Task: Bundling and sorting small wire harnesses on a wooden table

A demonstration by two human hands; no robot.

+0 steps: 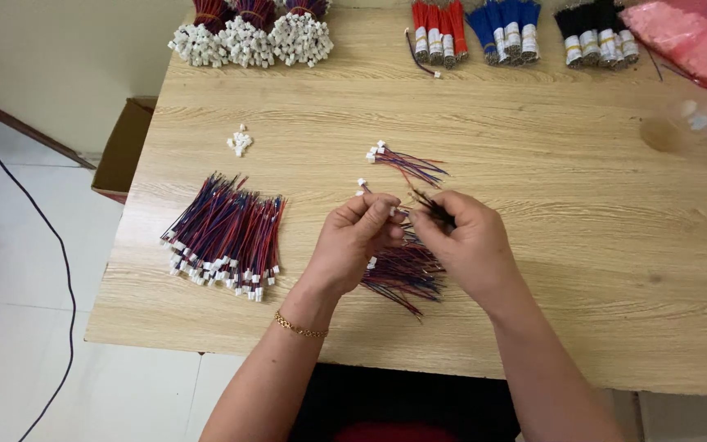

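Wire in hand: a thin red-and-blue wire lead with a small white plug is held between both hands above the middle of the wooden table.
Left hand: the left hand, with a gold bracelet at the wrist, has fingertips pressed together, pinching the lead near its white end.
Right hand: the right hand pinches the dark far end of the same lead between thumb and forefinger, the other fingers curled.
Under the hands: a loose heap of red-and-blue leads lies on the table directly beneath both hands.
Just beyond: a small fan of leads with white plugs lies near the fingertips, farther from the person.
To the left: a large flat pile of finished-looking leads lies well apart from the hands, and a tiny cluster of white connectors sits beyond it.
Far edge: three bundles with white plug heads stand at the table's far left; red bundles, blue bundles and black bundles line the far right, beside a pink plastic bag.
Floor: a cardboard box sits by the table's left side, with a black cable across the white tiles.
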